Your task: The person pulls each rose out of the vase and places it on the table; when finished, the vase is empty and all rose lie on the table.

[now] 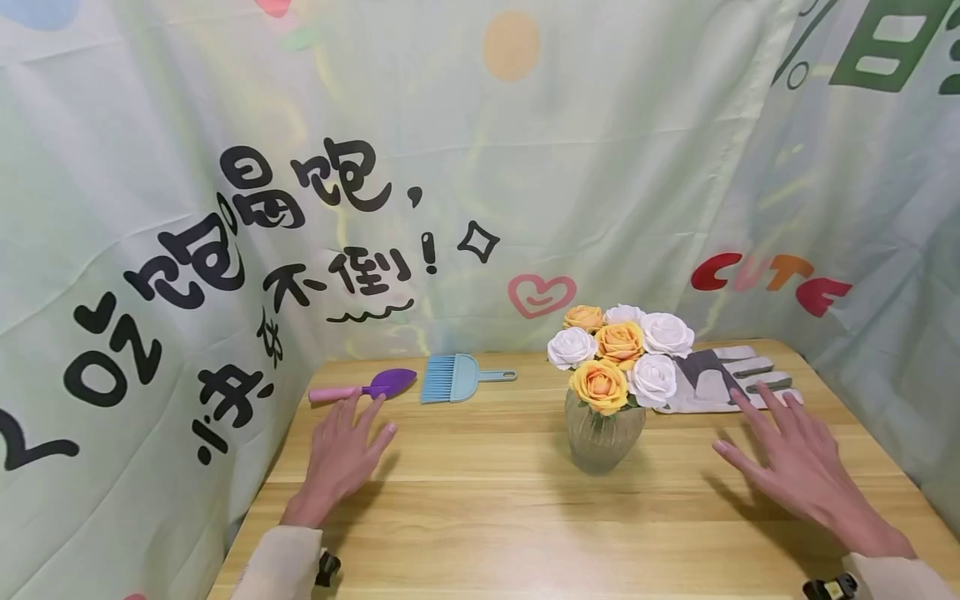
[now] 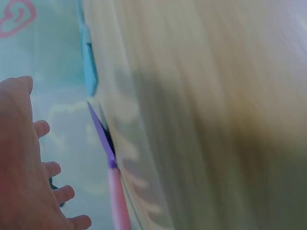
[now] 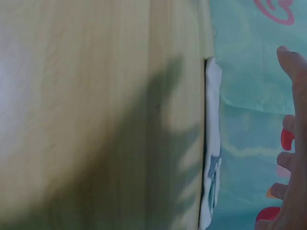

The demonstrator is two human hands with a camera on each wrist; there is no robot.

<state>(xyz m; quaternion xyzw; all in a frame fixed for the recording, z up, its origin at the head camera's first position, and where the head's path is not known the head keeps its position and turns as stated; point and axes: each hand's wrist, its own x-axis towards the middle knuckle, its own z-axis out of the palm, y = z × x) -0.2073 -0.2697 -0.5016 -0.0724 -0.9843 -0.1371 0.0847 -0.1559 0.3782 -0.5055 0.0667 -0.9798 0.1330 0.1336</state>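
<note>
My left hand [image 1: 342, 450] is held over the left part of the table with its fingers spread and nothing in them. Just beyond its fingertips lies a hand trowel [image 1: 392, 383] with a purple blade and pink handle. To the trowel's right is a light blue brush [image 1: 452, 379] with a short handle. My right hand [image 1: 793, 467], fingers also spread, hovers over the right side and casts a shadow on the wood. Past those fingertips lie grey-and-white work gloves [image 1: 708, 379], partly covered in the head view by the flowers. Both hands hold nothing.
A ribbed glass vase [image 1: 604, 437] of white and orange roses [image 1: 621, 343] stands right of the table's middle, between the hands. Behind the wooden table [image 1: 480, 500] and along its sides hangs a printed pale green cloth [image 1: 450, 100].
</note>
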